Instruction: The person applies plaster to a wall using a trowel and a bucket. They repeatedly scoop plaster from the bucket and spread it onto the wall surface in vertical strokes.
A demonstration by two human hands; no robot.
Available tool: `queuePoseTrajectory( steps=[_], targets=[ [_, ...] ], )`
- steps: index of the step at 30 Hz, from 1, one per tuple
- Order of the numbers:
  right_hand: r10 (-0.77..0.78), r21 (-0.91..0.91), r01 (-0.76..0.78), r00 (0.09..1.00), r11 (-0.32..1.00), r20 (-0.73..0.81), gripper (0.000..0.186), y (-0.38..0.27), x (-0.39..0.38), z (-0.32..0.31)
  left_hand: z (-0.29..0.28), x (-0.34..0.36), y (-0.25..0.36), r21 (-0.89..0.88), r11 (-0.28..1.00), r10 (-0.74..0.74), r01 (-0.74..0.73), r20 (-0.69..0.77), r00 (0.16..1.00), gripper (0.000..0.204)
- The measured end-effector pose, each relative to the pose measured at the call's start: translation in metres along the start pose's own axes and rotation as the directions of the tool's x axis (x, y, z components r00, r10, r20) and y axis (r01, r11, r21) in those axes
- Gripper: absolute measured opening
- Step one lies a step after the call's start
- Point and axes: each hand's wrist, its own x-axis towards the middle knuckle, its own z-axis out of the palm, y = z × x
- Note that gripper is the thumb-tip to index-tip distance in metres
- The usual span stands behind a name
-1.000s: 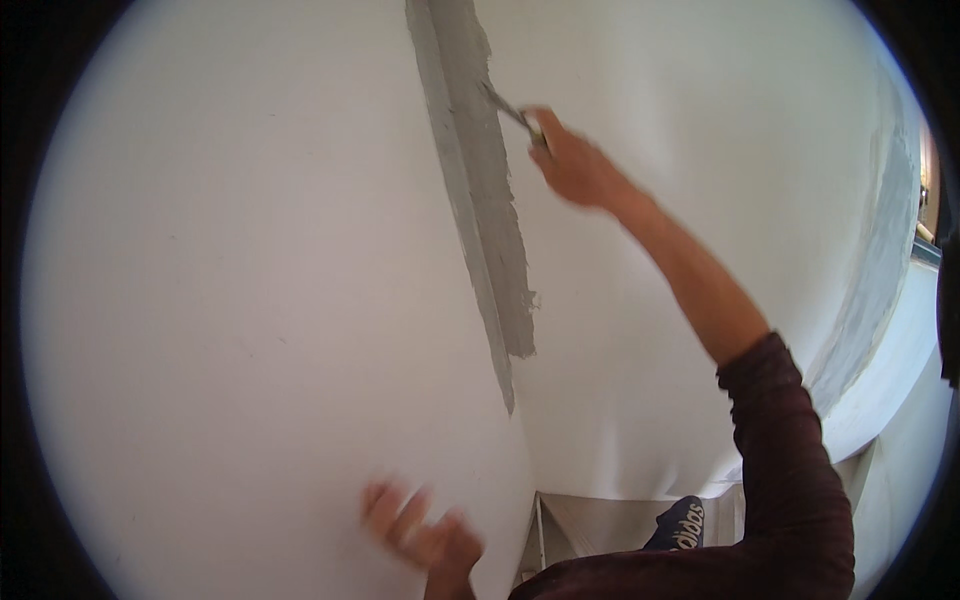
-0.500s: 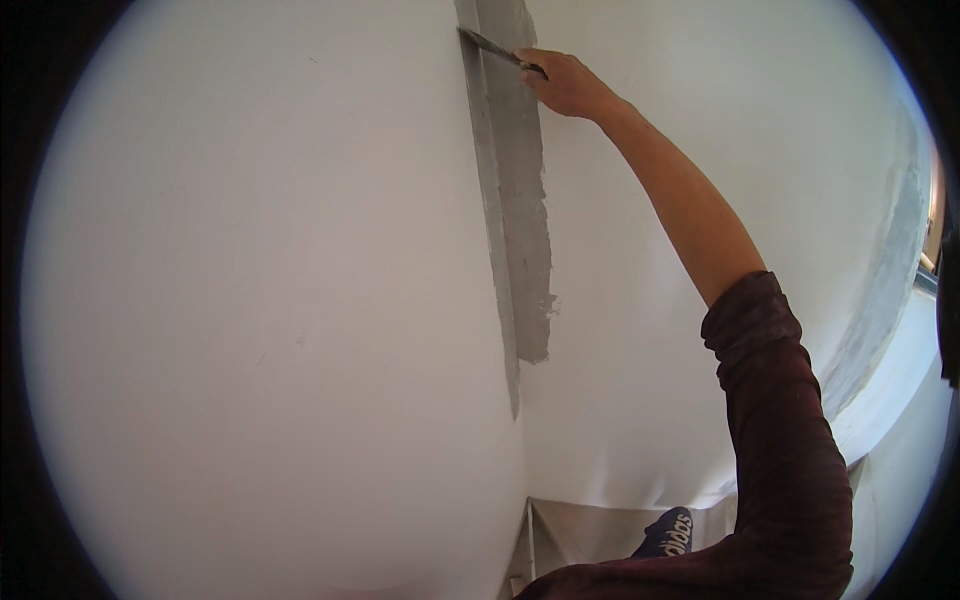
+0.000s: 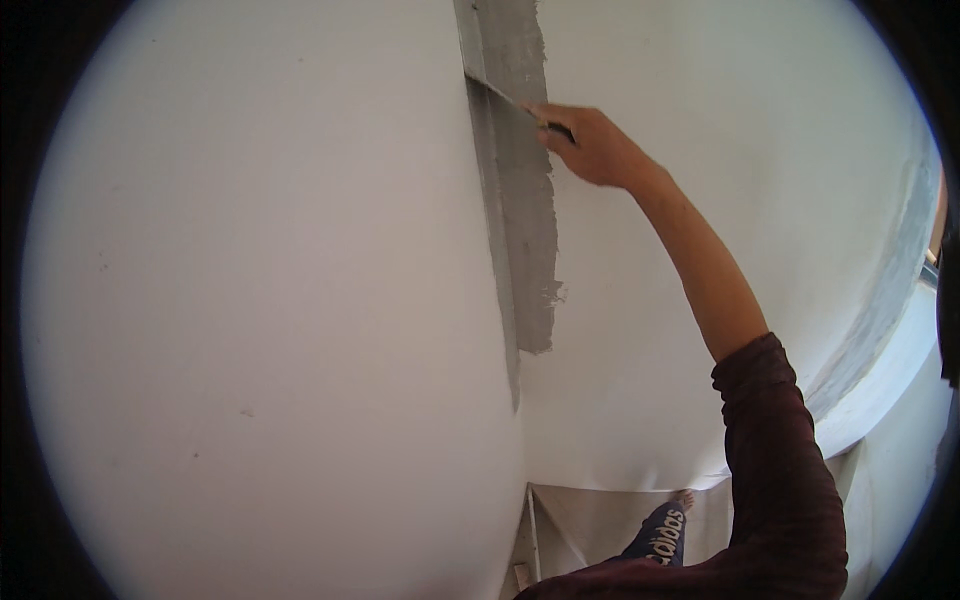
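Observation:
My right hand (image 3: 592, 145) is closed around the dark handle of a putty knife (image 3: 500, 94). The thin blade reaches left and its tip meets the wall near the inside corner. Grey filler (image 3: 525, 215) covers a long vertical strip beside that corner, with a ragged right edge on the white wall (image 3: 640, 300). A narrower, darker grey band (image 3: 487, 165) runs along the left side of the corner. My right arm stretches up from the lower right in a dark maroon sleeve pushed up to the elbow. My left hand is out of view.
A large white wall (image 3: 260, 280) fills the left side. Another grey patched strip (image 3: 885, 285) curves along the right. Low down, the floor (image 3: 590, 510), a thin pale upright bar (image 3: 534, 530) and my dark-trousered leg (image 3: 655, 540) with a bare foot show.
My right hand and the putty knife have moved down along the corner. The arm has come down with them, and more of my leg and the foot now shows.

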Motion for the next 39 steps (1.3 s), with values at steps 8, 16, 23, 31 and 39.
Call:
queuePoseTrajectory(
  steps=[8, 16, 23, 31, 39],
  targets=[
    [0.033, -0.021, -0.033, 0.999, 0.999, 0.034, 0.03, 0.019, -0.038, -0.019, -0.005, 0.001, -0.002, 0.01, 1.0, 0.013, -0.013, 0.0, 1.0, 0.071],
    [0.026, -0.1, -0.04, 0.99, 0.994, -0.142, 0.034, -0.026, 0.121, -0.123, -0.015, -0.007, -0.014, 0.0, 1.0, -0.013, 0.013, -0.027, 1.0, 0.071],
    [0.06, -0.12, -0.077, 0.989, 0.99, -0.135, 0.039, -0.027, 0.148, -0.112, -0.015, -0.008, -0.018, 0.003, 1.0, -0.002, 0.002, -0.02, 1.0, 0.07],
    [-0.069, -0.261, 0.048, 0.995, 0.964, -0.071, 0.039, -0.001, 0.077, -0.055, -0.008, -0.003, -0.02, 0.029, 0.999, 0.028, -0.028, 0.009, 1.0, 0.069],
    [-0.006, -0.028, 0.007, 0.999, 1.0, 0.036, 0.04, 0.009, -0.013, 0.02, -0.005, 0.005, -0.019, 0.048, 0.997, 0.06, -0.061, 0.021, 0.998, 0.069]
  ],
)
